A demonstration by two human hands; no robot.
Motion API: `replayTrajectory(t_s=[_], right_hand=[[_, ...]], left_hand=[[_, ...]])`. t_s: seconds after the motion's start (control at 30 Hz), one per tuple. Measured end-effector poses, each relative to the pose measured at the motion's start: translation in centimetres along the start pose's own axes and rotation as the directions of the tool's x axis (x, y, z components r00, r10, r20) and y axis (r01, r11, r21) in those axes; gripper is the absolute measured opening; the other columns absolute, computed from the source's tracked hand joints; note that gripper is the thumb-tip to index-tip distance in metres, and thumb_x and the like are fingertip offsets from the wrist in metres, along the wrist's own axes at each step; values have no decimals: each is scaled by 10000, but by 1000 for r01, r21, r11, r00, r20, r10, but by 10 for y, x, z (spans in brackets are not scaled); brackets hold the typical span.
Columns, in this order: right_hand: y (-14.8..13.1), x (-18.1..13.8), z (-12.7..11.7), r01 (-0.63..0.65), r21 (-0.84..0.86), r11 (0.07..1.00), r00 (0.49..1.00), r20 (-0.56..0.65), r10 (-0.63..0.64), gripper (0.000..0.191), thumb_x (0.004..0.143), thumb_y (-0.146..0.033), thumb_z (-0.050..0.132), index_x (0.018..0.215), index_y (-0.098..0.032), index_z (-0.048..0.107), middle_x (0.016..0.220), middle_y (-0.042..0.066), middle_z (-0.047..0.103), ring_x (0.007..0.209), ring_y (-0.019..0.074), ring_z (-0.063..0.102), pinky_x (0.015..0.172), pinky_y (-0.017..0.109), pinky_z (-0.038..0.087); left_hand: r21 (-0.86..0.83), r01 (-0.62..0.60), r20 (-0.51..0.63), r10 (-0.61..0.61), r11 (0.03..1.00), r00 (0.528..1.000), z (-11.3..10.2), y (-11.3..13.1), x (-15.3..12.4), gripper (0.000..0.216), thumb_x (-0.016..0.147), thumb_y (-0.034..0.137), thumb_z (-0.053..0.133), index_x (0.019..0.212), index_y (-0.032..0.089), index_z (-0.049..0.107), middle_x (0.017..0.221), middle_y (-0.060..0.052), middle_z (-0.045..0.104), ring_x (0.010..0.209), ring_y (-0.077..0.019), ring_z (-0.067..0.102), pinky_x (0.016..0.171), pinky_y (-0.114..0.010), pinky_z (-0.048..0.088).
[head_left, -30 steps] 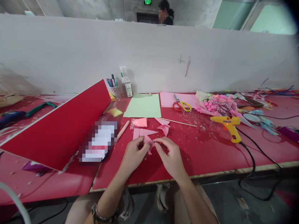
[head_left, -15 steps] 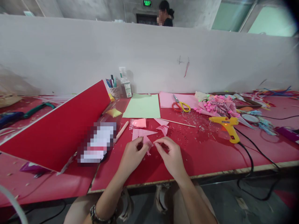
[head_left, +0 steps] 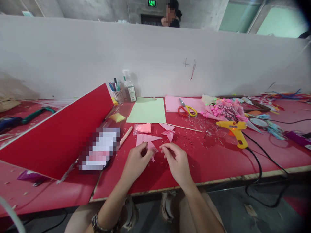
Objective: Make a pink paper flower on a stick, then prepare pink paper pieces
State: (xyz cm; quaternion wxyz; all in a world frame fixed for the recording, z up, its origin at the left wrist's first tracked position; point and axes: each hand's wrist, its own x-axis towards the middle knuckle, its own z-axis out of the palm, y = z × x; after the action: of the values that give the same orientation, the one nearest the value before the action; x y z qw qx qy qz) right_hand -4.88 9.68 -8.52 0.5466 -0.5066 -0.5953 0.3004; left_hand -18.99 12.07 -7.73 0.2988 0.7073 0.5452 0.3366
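My left hand [head_left: 139, 159] is closed, with thumb and forefinger pinched on a folded piece of pink paper [head_left: 153, 156] whose frilled end hangs below the fingertips. My right hand [head_left: 178, 160] is beside it, its thumb and fingertips drawn together close to the tip of that paper. Whether anything small is between them, I cannot make out. Just beyond my hands lie a flat pink paper piece [head_left: 143, 138] and a curled pink paper piece [head_left: 168, 134]. A small bag of pink clay-like material [head_left: 143, 128] lies behind them.
A yellow glue gun [head_left: 234, 131] with a black cord lies to the right. Scissors [head_left: 187, 109] rest on pink sheets. Left are a phone [head_left: 103, 147], a wooden rod [head_left: 125, 138] and a slanted red board [head_left: 68, 132]. A green sheet [head_left: 147, 110] and thin stick [head_left: 184, 127] lie ahead.
My right fingertips have parted slightly from the pink paper's tip. My left hand keeps its pinch. The whole view has shifted a little.
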Motion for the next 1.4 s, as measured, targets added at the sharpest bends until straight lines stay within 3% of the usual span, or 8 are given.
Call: replayTrajectory(t_s=[0.37,0.5,0.73,0.97,1.13,1.4], right_hand=[[-1,-3,3,-53,-72,996,997,-66,49,119,756,-242,491,674,-174,544,634,10,588,600,137,550,570,230,422],[2,-4,5,-98,-13,995,994,-46,98,89,753,-218,490,712,-176,557,656,15,605,611,142,574,575,232,443],[-3,-5,6,-127,59,990,992,23,126,209,829,-235,376,840,-184,579,643,9,627,539,129,603,530,211,442],[-5,-5,4,-103,59,993,993,-54,106,287,846,-315,354,614,-184,459,536,-18,540,454,96,537,482,191,404],[0,-4,4,-88,20,996,995,-53,89,103,784,-261,470,759,-176,521,634,-6,570,562,115,555,537,201,422],[-3,-4,3,9,-93,996,999,-41,-13,269,849,-207,331,862,-186,599,817,44,623,736,150,568,664,245,417]], left_hand=[[-35,6,6,-6,999,1000,-1,1,0,244,772,321,397,598,167,469,486,52,429,459,-95,409,448,-204,266],[-55,17,-11,-18,998,1000,1,-2,0,230,762,306,410,578,171,426,486,57,412,452,-90,402,439,-197,256],[-23,6,-21,-7,1000,1000,1,-4,0,220,770,278,402,576,174,390,499,60,382,462,-86,400,439,-195,254],[-39,-15,-8,15,999,1000,0,2,-1,221,765,278,412,575,166,417,515,54,424,495,-87,413,463,-195,279],[5,-12,0,12,1000,1000,0,1,0,254,782,314,389,575,167,411,500,54,405,489,-93,411,470,-203,284],[13,-30,-3,30,999,1000,0,1,0,242,769,304,397,576,162,432,520,46,434,511,-97,424,482,-203,291]])
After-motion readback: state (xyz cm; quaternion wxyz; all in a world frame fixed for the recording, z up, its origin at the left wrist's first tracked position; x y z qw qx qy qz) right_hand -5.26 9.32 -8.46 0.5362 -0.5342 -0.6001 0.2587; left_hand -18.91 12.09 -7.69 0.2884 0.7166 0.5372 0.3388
